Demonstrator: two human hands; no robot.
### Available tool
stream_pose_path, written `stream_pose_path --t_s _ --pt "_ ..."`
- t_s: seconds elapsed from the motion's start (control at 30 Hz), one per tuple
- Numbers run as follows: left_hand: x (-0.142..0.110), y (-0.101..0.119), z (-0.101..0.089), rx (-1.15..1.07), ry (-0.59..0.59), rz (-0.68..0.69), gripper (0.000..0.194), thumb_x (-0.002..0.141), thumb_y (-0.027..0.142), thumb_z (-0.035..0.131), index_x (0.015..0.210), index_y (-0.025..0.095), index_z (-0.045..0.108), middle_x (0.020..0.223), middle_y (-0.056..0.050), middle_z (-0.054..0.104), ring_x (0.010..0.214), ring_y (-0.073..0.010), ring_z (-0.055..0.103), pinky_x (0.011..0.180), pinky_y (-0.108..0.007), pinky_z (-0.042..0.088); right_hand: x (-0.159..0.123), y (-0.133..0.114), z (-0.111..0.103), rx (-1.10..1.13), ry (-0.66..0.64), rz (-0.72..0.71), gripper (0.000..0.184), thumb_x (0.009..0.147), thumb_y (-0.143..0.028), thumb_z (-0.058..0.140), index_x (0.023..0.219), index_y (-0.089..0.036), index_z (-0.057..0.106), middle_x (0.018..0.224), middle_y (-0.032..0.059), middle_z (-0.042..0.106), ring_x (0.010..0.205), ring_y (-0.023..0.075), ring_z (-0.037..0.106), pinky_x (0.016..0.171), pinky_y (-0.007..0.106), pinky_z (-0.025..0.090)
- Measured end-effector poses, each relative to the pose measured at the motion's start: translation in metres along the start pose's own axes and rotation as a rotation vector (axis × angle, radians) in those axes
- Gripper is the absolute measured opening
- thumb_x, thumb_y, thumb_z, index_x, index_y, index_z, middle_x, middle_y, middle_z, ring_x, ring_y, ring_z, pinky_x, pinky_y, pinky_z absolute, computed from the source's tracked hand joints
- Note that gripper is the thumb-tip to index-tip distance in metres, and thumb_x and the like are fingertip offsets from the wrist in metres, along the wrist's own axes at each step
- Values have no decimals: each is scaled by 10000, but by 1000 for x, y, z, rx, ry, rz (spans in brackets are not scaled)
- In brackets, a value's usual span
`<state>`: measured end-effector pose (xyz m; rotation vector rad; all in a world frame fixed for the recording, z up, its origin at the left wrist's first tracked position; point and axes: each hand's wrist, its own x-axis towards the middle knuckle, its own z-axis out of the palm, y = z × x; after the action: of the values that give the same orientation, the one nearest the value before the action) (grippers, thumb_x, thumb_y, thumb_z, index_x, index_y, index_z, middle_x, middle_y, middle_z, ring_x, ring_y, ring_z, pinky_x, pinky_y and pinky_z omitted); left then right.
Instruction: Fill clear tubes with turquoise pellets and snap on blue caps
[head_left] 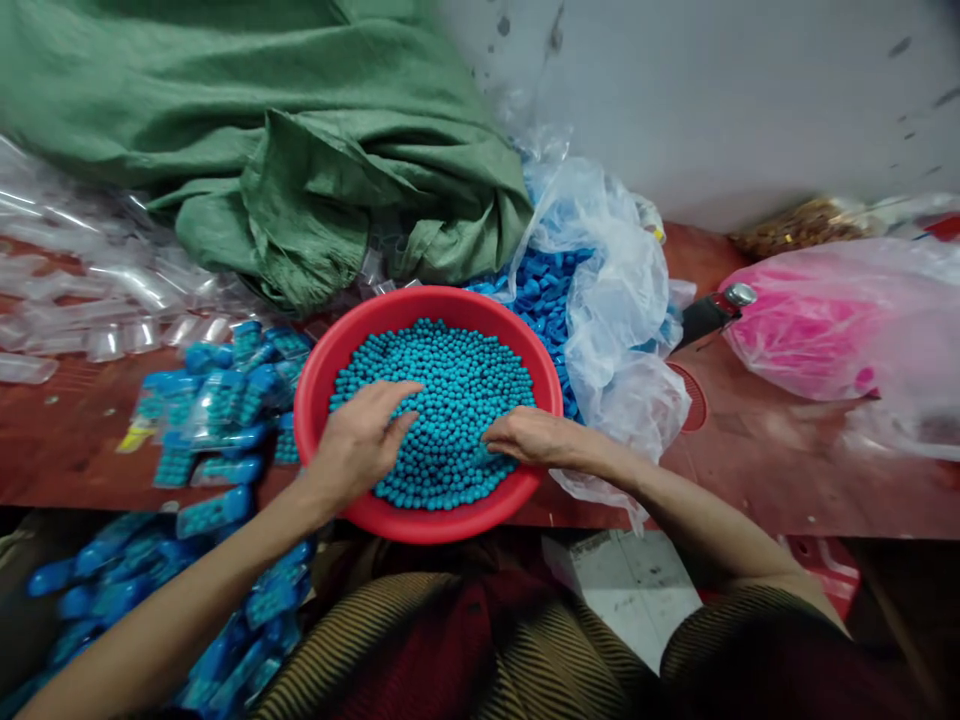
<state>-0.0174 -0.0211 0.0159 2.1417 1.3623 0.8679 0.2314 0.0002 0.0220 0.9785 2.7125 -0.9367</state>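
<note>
A red plastic basin point(429, 527) holds a mass of small round turquoise beads point(442, 400). My left hand point(364, 435) is over the basin's left side, thumb and fingers apart, with nothing visible between them. On the right side, my right hand point(529, 437) reaches over the rim, its fingers closed together low at the beads. Something faintly see-through shows under its fingertips, too blurred to name. To the left of the basin lie clear containers with blue caps point(217, 405), filled with turquoise beads.
Clear plastic tubes point(142, 290) lie at left under a green sack point(315, 190). Behind the basin, a plastic bag point(622, 300) spills blue caps point(551, 300). A dark bottle point(709, 315) and a bag of pink pieces point(802, 325) are on the right. More filled containers point(127, 570) lie below the table edge.
</note>
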Motion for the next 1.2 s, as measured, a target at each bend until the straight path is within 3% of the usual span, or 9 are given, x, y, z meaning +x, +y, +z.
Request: stream_pose_path --t_s 0.07,0.17,0.3,0.43,0.6,0.7,0.8,1.0,1.2 --pt "4 3 19 -109 -201 -9 344 844 324 494 1154 192 563 1089 -88 654 982 -237 613 846 -381 485 4 -5 -4 29 92 24 266 836 -114 499 589 -144 592 525 -30 493 499 72 354 526 226 236" --pt "10 3 38 -192 -372 -55 423 821 306 507 1226 183 504 1166 -98 628 1019 -238 603 858 -368 479 16 -15 -13 126 237 85 274 837 -108 475 595 -130 601 495 -46 456 482 60 339 525 217 240" --pt "26 0 47 -243 -511 -162 329 804 253 454 1095 151 568 939 -66 675 878 -214 621 816 -352 483 33 -15 -26 290 339 131 217 857 -141 486 731 -112 660 588 -25 563 562 69 474 570 189 318" --pt "29 2 43 -246 -591 -225 426 788 230 448 1196 128 517 960 -74 665 850 -203 626 799 -341 484 24 -1 -30 245 423 190 179 864 -166 504 884 -117 676 825 38 672 758 120 581 713 224 404" --pt "22 17 40 -53 -600 -70 485 766 263 548 1238 169 493 1194 -109 602 1102 -257 551 944 -379 410 -15 12 -25 188 201 120 292 833 -313 595 1084 -168 636 1047 76 676 958 189 606 852 321 439" --pt "32 25 44 88 -588 -195 443 831 422 474 1174 145 517 1001 -119 665 938 -275 614 808 -373 449 -25 18 -31 161 299 210 274 876 -280 525 1101 -161 628 1043 68 679 946 177 614 834 300 447" --pt "43 26 53 196 -662 -318 427 841 505 409 992 151 594 814 -98 674 796 -269 631 681 -326 437 -22 20 -40 32 379 348 252 892 -251 488 1078 -167 636 1028 59 684 910 174 623 794 279 440" --pt "43 23 70 217 -716 -357 354 767 508 524 826 174 628 745 -69 663 751 -233 627 586 -258 400 8 1 -28 -215 -154 368 262 830 -338 595 974 -131 666 926 119 694 900 234 635 693 261 423" --pt "48 31 76 -105 -702 -708 187 810 326 462 804 163 554 539 17 520 409 -129 510 405 -221 357 28 6 -15 -71 -176 338 233 820 -316 582 918 -127 677 872 79 698 825 189 634 603 221 386"
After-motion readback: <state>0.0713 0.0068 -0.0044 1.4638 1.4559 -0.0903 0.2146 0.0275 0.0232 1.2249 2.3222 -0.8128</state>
